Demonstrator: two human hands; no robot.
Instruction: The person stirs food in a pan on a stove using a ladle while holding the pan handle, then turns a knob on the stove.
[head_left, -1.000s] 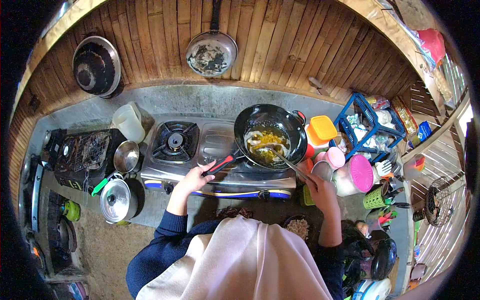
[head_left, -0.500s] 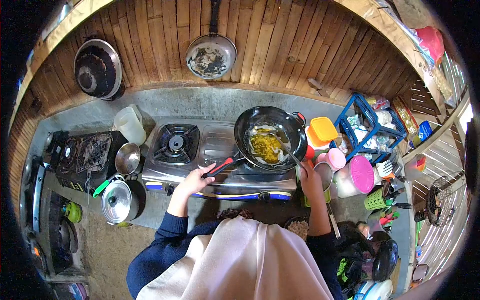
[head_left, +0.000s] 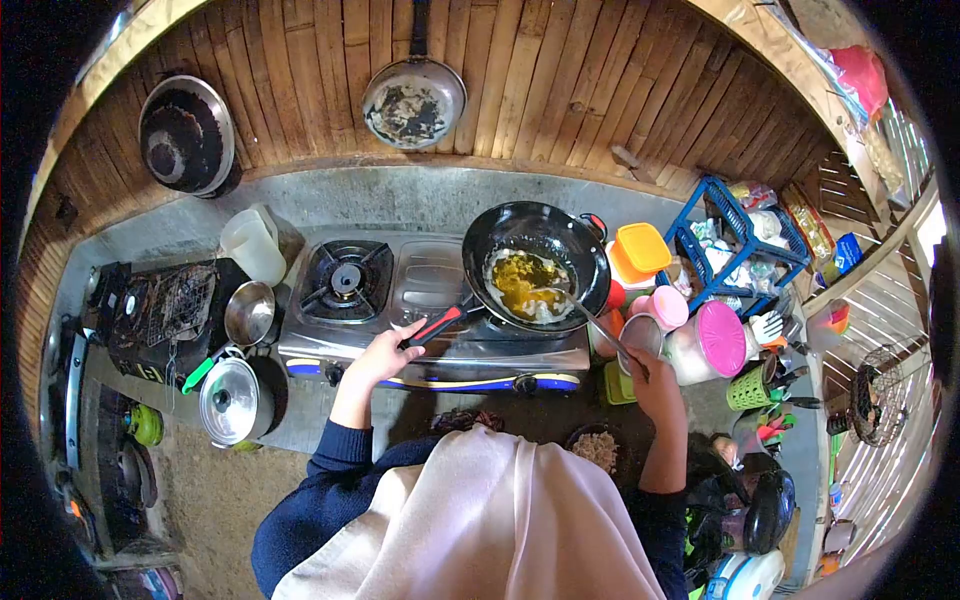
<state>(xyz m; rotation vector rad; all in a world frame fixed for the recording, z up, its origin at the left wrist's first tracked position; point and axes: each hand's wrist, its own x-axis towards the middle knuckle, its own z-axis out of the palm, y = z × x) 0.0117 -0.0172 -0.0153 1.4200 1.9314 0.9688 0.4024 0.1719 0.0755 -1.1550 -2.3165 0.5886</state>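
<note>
A black wok (head_left: 500, 222) sits on the right burner of the two-burner gas stove (head_left: 428, 270). Inside it, yellow egg-like food (head_left: 523, 280) lies in whitish, bubbling fat. My left hand (head_left: 378, 358) is closed around the end of the wok's red-and-black handle (head_left: 436, 325). On the other side, my right hand (head_left: 655, 385) grips a long metal spatula (head_left: 600, 326). Its shaft slants over the wok's right rim, and its head is in the food near the lower right of the pan.
Left of the stove stand a lidded pot (head_left: 236, 402), a small saucepan (head_left: 250, 313) and a white pitcher (head_left: 253, 246). Plastic containers (head_left: 642, 248) and a blue rack (head_left: 735, 245) crowd the right side. A bowl of tan food (head_left: 596, 450) sits near my body.
My right hand has moved right and down toward me, drawing the spatula lower in the wok. The food's shape has shifted. My left hand keeps its hold on the handle.
</note>
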